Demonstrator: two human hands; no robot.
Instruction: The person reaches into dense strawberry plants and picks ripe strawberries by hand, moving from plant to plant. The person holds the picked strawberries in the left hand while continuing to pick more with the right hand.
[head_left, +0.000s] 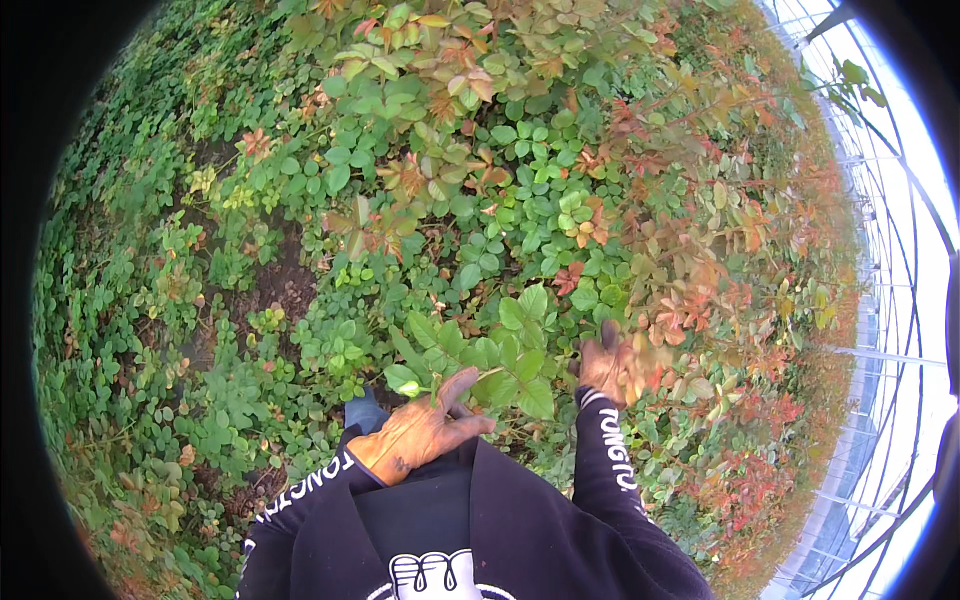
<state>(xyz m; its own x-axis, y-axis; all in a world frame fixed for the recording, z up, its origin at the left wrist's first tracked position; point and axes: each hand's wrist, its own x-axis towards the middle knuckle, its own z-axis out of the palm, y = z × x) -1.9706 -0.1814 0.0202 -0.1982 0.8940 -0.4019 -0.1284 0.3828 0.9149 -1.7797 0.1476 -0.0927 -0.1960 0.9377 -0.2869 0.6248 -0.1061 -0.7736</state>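
My left hand (420, 435), in a tan leather work glove, is in front of my torso with a leafy rose stem (491, 370) between thumb and fingers. Broad green leaves (517, 352) fan out beyond the fingers, and a pale green rosebud (409, 388) shows just above the knuckles. My right hand (604, 369), in a similar glove with darkened fingertips, reaches into the rose bushes to the right. Motion blurs it, and reddish-brown leaves (646, 366) partly cover its outer side. Whether it grips a stem cannot be made out.
Dense rose bushes (540, 172) with green and reddish leaves surround me. Bare soil (281, 281) shows through on the left. Along the right rim runs a greenhouse frame (892, 285) with pale sheeting. A blue item (365, 412) appears beside my left wrist.
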